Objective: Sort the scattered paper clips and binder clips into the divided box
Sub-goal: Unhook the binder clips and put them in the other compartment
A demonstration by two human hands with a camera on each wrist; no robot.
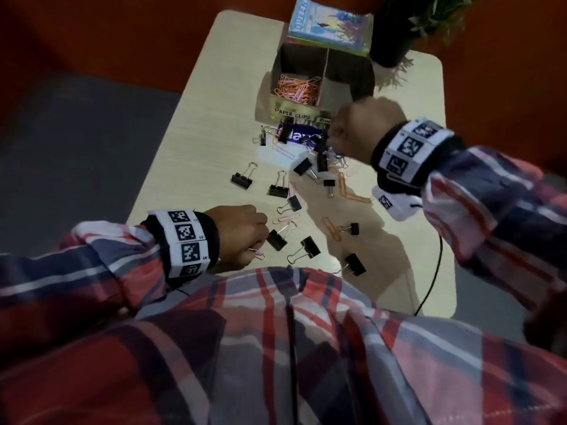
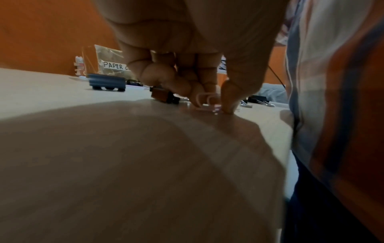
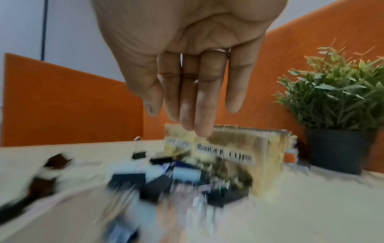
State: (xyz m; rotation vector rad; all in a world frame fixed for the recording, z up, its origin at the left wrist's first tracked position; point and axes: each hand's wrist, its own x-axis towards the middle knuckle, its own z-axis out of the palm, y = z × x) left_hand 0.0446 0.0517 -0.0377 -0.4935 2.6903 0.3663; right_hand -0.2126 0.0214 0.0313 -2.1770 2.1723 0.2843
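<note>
The divided cardboard box stands at the far middle of the table. Its left compartment holds pink and orange paper clips. My left hand is at the near edge, thumb and fingers pinching a pink paper clip that lies on the table. My right hand hovers in front of the box above a pile of black binder clips. In the right wrist view its fingers hang straight and hold nothing. Several more binder clips and paper clips are scattered between the hands.
A stack of books sits behind the box, with a potted plant to its right. A purple card lies under some clips. A black cable runs over the table's right side.
</note>
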